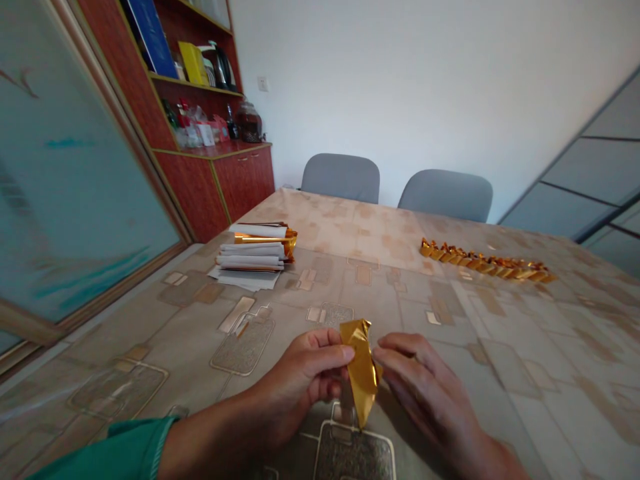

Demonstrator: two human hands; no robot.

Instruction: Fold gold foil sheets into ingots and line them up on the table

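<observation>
Pinched between both hands just above the near edge of the counter [450,320]: a folded strip of gold foil paper [361,373], held upright, creased along its length, lower tip close to the patterned cloth. Left hand [305,380] closed on its left edge, thumb and forefinger clamped near the top; right hand [425,387] pressed against its right side, fingers curled onto the foil, so both hands drawn together on the one piece. Green sleeve [125,450] at the left forearm.

Judged as mid-fold: paper already narrowed into a strip, not yet a finished shape. Likely calls next for a firm crease across the strip, with one hand steadying while the other bends the end over; thin foil, so apt to crumple or spring back if pressed unevenly.

Farther out, on the left, a stack of unfolded sheets [255,257], white backs up with gold showing at the edge. On the right, well apart, a long row of finished gold pieces [485,261] laid end to end.

Beyond the counter, two grey chairs [395,183] against a plain white wall. To the left, a reddish wooden cabinet [215,173] with cluttered shelves, and a frosted glass panel [65,180].
</observation>
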